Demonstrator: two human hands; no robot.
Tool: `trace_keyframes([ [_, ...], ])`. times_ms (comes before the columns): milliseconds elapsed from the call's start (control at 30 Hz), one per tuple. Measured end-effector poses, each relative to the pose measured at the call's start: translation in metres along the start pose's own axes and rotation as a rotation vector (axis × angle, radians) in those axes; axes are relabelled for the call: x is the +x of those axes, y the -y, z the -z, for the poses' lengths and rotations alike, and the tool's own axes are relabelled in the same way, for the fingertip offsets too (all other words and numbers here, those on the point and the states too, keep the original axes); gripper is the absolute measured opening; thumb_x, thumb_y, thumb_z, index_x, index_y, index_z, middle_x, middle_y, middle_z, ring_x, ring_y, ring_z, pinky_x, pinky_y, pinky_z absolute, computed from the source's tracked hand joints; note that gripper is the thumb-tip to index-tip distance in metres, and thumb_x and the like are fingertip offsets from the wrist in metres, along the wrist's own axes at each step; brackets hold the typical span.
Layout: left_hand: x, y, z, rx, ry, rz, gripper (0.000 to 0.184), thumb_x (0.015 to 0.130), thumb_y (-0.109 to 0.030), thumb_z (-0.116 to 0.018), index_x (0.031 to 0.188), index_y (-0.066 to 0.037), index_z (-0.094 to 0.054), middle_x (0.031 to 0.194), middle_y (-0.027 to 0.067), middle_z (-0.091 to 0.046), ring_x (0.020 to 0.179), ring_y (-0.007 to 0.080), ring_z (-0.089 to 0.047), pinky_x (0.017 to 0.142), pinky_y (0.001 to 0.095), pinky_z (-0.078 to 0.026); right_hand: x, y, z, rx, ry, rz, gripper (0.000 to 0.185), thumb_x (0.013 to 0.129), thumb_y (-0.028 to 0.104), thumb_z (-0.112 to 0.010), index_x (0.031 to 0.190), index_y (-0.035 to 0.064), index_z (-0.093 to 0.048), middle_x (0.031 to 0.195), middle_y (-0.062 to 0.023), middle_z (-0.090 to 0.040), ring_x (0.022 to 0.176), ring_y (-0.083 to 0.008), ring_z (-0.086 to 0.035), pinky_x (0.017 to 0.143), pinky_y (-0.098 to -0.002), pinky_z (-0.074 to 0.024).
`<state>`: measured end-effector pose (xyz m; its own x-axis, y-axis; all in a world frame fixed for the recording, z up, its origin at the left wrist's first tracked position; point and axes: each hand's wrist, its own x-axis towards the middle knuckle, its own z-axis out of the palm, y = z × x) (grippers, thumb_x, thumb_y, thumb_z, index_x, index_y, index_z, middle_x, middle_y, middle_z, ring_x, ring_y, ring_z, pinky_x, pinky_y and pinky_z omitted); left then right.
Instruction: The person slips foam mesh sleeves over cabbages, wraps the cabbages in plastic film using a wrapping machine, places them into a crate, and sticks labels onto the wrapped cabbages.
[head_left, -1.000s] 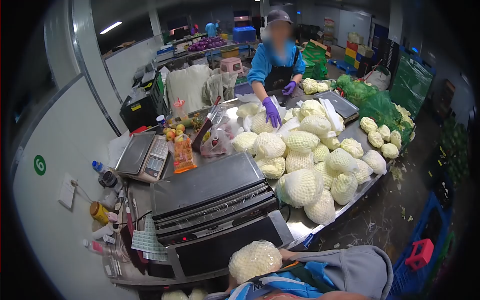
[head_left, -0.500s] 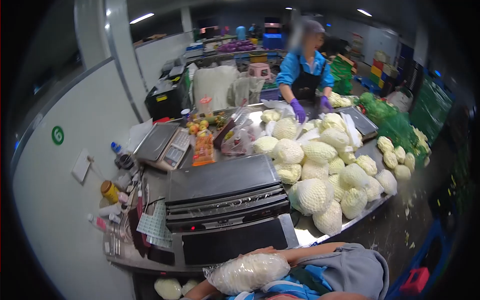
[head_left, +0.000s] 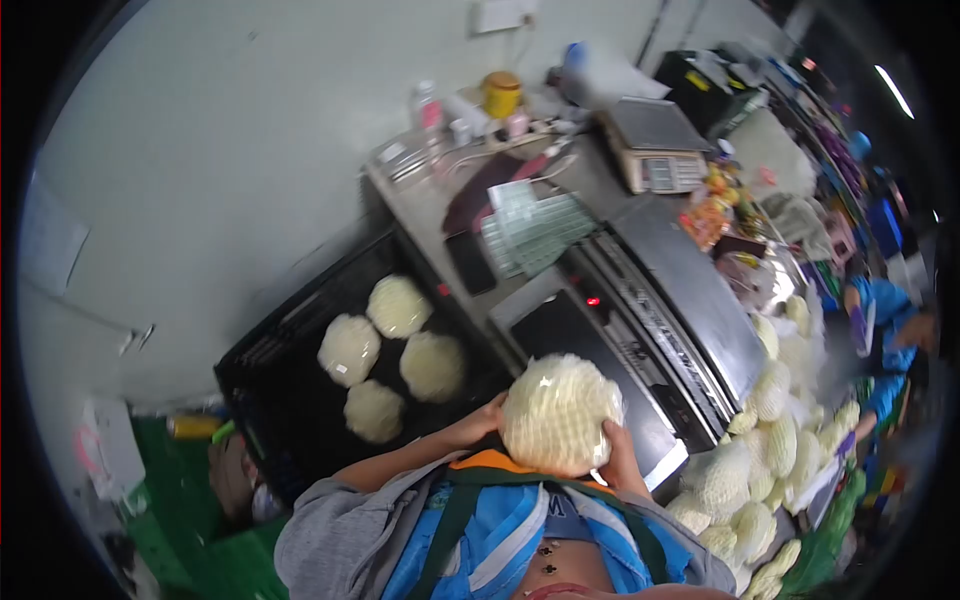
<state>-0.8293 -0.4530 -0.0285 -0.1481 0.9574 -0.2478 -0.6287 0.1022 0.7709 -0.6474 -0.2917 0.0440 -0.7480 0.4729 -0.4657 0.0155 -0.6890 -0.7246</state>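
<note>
A pale round vegetable in net and clear film [head_left: 562, 414] is held in front of my chest. My left hand [head_left: 478, 422] grips its left side, and my right hand [head_left: 622, 455] grips its right side. To the left stands a black crate [head_left: 270, 420] with several wrapped pale vegetables [head_left: 398, 307] inside. Just beyond my hands is the wrapping machine [head_left: 655, 310], its red light lit. At the right lies a pile of netted pale vegetables [head_left: 725, 478].
Green label sheets [head_left: 540, 232] and a dark phone-like object [head_left: 470, 262] lie on the metal table. Behind them are a scale [head_left: 655, 145] and a yellow jar [head_left: 502, 94]. A co-worker in blue [head_left: 885, 300] is at the far right.
The view has swung left and down, bringing the black crate into sight. The wrapped vegetable, earlier low at my body, is now raised upright between both hands.
</note>
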Motion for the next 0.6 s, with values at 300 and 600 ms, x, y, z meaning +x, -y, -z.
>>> trace_keyframes([
  [300, -0.091, 0.017, 0.141, -0.470, -0.704, -0.653, 0.050, 0.092, -0.038, -0.038, 0.128, -0.005, -0.037, 0.126, 0.0116, -0.046, 0.113, 0.0261, -0.048, 0.095, 0.0418, -0.040, 0.062, -0.021, -0.091, -0.512, 0.557, -0.164, 0.072, 0.082, 0.013, -0.062, 0.139, 0.0047, -0.018, 0.138, -0.0163, -0.030, 0.126, -0.0278, -0.034, 0.100, -0.0363, -0.0309],
  [600, -0.206, 0.081, 0.340, -0.814, -1.677, -0.888, 0.067, 0.081, -0.055, -0.052, 0.126, -0.006, -0.041, 0.121, 0.0101, -0.050, 0.104, 0.0257, -0.053, 0.081, 0.0381, -0.048, 0.075, -0.035, -0.066, -0.526, 0.307, -0.297, 0.032, 0.086, 0.011, -0.054, 0.117, 0.0035, -0.049, 0.113, -0.0115, -0.055, 0.100, -0.0212, -0.057, 0.083, -0.0287, -0.0448],
])
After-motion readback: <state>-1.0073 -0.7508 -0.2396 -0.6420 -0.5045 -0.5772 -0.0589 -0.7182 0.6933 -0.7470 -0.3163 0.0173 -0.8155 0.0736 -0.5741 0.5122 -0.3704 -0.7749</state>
